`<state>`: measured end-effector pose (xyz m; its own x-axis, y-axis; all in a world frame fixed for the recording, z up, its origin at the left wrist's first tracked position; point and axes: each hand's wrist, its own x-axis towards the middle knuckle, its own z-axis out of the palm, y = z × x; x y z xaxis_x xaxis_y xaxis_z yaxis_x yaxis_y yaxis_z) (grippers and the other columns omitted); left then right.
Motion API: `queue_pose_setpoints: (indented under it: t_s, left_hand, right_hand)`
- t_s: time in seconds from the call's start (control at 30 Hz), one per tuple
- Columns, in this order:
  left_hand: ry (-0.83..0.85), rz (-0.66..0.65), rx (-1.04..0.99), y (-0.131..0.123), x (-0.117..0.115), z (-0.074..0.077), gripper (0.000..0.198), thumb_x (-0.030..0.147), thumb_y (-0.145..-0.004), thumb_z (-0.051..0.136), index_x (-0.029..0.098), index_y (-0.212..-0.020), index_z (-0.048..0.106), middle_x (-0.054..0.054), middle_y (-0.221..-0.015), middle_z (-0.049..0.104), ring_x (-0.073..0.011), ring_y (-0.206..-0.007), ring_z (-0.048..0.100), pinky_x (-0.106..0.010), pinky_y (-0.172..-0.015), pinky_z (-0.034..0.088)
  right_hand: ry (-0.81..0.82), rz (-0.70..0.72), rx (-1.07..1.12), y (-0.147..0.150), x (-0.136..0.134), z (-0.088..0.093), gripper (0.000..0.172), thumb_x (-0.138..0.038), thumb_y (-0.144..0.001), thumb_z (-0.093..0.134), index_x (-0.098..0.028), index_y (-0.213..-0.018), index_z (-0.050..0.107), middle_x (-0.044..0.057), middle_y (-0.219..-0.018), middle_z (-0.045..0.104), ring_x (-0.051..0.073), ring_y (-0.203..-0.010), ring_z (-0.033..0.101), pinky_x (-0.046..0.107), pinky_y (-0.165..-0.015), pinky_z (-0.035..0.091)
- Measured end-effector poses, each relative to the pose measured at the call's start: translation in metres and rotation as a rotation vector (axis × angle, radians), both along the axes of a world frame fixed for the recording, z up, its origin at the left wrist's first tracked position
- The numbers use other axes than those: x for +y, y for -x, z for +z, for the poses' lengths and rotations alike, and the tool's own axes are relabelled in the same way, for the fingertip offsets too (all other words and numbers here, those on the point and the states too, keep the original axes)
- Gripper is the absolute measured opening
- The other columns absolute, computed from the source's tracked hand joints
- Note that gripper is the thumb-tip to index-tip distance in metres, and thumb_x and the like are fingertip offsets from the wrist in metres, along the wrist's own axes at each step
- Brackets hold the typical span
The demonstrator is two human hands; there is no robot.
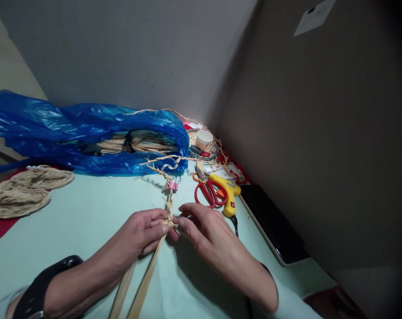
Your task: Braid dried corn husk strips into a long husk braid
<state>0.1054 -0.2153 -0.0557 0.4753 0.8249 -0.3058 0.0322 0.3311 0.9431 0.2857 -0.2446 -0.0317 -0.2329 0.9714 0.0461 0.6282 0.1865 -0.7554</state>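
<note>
A thin braid of pale dried straw (170,204) runs up from my fingers to a pink binder clip (173,185), which grips it. My left hand (147,230) pinches the lower end of this braid between thumb and fingers. Two long flat straw strips (146,283) trail from there toward the near edge. On the right side of the braid, my right hand (204,228) has its thumb and fingers bent together at the working point, apparently on a short strand. Its fingertips partly hide that strand. Beyond the clip, the finished braid (161,158) curves over the table.
Red-handled scissors (210,195) and a yellow glue gun (229,195) lie beyond my right hand. A dark tablet (274,223) rests by the right wall. Behind are a blue plastic bag (87,115) of straw and a basket (214,153) with a cup (204,138). Woven soles (24,190) lie left.
</note>
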Motion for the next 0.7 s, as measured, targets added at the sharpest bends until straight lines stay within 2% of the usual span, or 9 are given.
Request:
queue_pose_setpoints:
  t_s: [0.07,0.13,0.23,0.33,0.43,0.53,0.63,0.7]
  left_hand:
    - [-0.001,-0.013,-0.028,0.0,-0.001,-0.002,0.023,0.035,-0.081,0.071,0.015,-0.09,0.064,0.005,-0.062,0.057,-0.0061,-0.048,0.025,-0.025,-0.049,0.013]
    - [0.033,0.01,-0.062,0.001,-0.003,-0.003,0.031,0.037,-0.081,0.072,0.016,-0.101,0.059,0.005,-0.066,0.059,-0.0055,-0.048,0.026,-0.024,-0.05,0.015]
    - [0.039,0.045,-0.038,0.002,-0.004,-0.002,0.045,0.041,-0.082,0.073,0.019,-0.113,0.049,0.006,-0.068,0.063,-0.0044,-0.046,0.028,-0.023,-0.048,0.015]
    - [0.015,0.036,0.024,0.004,-0.003,-0.002,0.052,0.045,-0.081,0.073,0.021,-0.115,0.041,0.001,-0.075,0.071,-0.0041,-0.044,0.032,-0.022,-0.046,0.016]
    - [0.025,-0.005,0.087,0.005,-0.004,0.0,0.048,0.05,-0.083,0.068,0.021,-0.111,0.042,0.0,-0.071,0.073,-0.0047,-0.04,0.029,-0.022,-0.043,0.015]
    - [0.007,-0.014,0.213,0.004,-0.006,0.005,0.037,0.053,-0.086,0.061,0.023,-0.1,0.047,0.002,-0.066,0.069,-0.0074,-0.043,0.03,-0.022,-0.043,0.019]
    - [-0.208,-0.005,0.431,0.003,-0.011,0.008,0.03,0.052,-0.088,0.057,0.023,-0.079,0.054,0.0,-0.066,0.068,-0.0139,-0.055,0.05,-0.025,-0.053,0.036]
    - [-0.413,0.003,0.562,0.003,-0.015,0.007,0.031,0.048,-0.09,0.054,0.024,-0.07,0.055,0.0,-0.064,0.068,-0.0172,-0.059,0.059,-0.026,-0.057,0.04]
  right_hand:
    - [0.223,0.16,0.237,-0.001,0.012,-0.007,0.023,-0.031,-0.103,0.045,-0.017,-0.097,0.062,0.002,-0.081,0.067,0.015,-0.074,0.063,0.025,-0.07,0.045]
    - [0.306,0.205,0.371,0.002,0.019,-0.016,0.021,-0.029,-0.102,0.046,-0.018,-0.091,0.059,-0.002,-0.072,0.061,0.011,-0.061,0.055,0.022,-0.063,0.042]
    - [0.274,0.178,0.331,0.005,0.022,-0.022,0.026,-0.027,-0.1,0.05,-0.017,-0.078,0.059,-0.003,-0.07,0.058,0.009,-0.061,0.047,0.021,-0.061,0.036]
    - [0.187,0.197,0.219,0.004,0.019,-0.019,0.036,-0.021,-0.101,0.047,-0.016,-0.067,0.06,-0.004,-0.063,0.054,0.009,-0.061,0.045,0.022,-0.062,0.033]
    - [0.093,0.191,0.194,0.002,0.015,-0.017,0.037,-0.017,-0.1,0.047,-0.016,-0.068,0.065,-0.005,-0.06,0.052,0.008,-0.057,0.043,0.022,-0.062,0.033]
    - [0.108,0.141,0.211,0.002,0.013,-0.018,0.034,-0.019,-0.099,0.049,-0.015,-0.072,0.069,-0.004,-0.061,0.055,0.009,-0.057,0.044,0.022,-0.06,0.033]
    - [0.207,0.085,0.295,0.005,0.011,-0.019,0.035,-0.024,-0.099,0.049,-0.015,-0.07,0.067,-0.003,-0.06,0.054,0.009,-0.056,0.043,0.023,-0.057,0.032]
    - [0.286,0.071,0.417,0.008,0.011,-0.02,0.038,-0.027,-0.098,0.048,-0.015,-0.066,0.066,-0.003,-0.059,0.052,0.01,-0.056,0.042,0.023,-0.057,0.033]
